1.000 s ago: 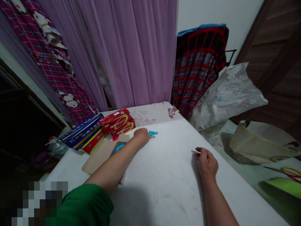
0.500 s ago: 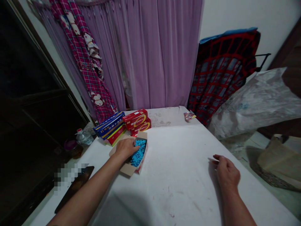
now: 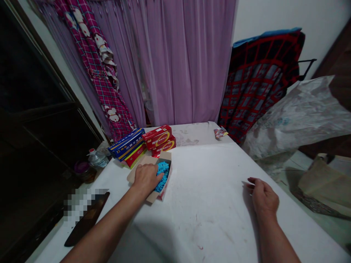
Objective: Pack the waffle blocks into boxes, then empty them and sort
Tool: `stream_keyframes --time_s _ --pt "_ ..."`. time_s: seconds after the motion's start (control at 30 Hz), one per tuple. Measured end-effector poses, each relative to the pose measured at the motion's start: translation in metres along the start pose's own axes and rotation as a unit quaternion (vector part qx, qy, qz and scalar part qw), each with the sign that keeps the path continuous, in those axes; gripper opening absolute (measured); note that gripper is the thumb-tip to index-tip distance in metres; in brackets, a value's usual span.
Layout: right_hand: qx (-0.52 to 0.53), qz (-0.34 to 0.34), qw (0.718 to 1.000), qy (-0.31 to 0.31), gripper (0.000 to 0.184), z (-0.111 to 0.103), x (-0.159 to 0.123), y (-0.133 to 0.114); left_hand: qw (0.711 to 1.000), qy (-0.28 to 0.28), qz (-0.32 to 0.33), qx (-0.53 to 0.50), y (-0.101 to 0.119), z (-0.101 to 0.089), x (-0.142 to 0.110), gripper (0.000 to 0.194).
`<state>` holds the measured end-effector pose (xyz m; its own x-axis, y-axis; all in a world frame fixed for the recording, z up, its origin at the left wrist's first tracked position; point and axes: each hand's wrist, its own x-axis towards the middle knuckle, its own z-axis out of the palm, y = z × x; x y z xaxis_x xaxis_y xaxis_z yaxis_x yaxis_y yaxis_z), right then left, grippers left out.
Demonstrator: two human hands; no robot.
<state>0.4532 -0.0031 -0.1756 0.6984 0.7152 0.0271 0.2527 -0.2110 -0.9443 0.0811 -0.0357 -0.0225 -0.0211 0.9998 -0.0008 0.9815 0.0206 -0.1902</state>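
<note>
at far left, beyond the table (image 3: 203,182), a purple-lidded jar (image 3: 85,171) stands near a red-capped bottle (image 3: 98,159); no label on either can be read. a blue box (image 3: 126,146) lies at the table's left side, its pale chinese characters seeming to include 小霸王, by a red-and-green box (image 3: 135,156) with print too small to make out. the left hand (image 3: 146,177) reaches over a carton (image 3: 166,157), fingers bent down and out of sight; whether they grip anything cannot be told. blue pieces (image 3: 163,169) lie inside the carton, its flaps already spread. many pieces show there, and the hand's work among them looks under way; how much is left cannot be judged. just behind, two stacked red boxes (image 3: 156,138) carry white chinese characters and yellow rings, the wording too blurred to trust. a crumpled wrapper (image 3: 220,133) sits by the far edge, nothing on it legible. the right hand (image 3: 265,199) lies at the table's right side, fingers loosely bent, nothing seen in its grasp.
</note>
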Motion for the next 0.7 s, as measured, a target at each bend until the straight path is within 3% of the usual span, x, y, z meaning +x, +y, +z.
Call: stream_keyframes --time_s 0.23,0.5,0.7 --pt "-0.011 -0.011 1.000 0.002 0.043 -0.002 -0.002 -0.002 1.000 -0.030 0.005 -0.007 -0.002 0.014 -0.015 0.038" --pt "-0.008 -0.016 1.000 0.004 0.042 -0.001 -0.002 -0.002 0.999 -0.044 0.018 -0.002 -0.005 0.008 -0.019 0.043" --pt "-0.013 -0.018 1.000 0.003 0.042 -0.003 0.001 0.005 0.999 -0.006 -0.026 -0.029 -0.033 0.005 -0.030 0.038"
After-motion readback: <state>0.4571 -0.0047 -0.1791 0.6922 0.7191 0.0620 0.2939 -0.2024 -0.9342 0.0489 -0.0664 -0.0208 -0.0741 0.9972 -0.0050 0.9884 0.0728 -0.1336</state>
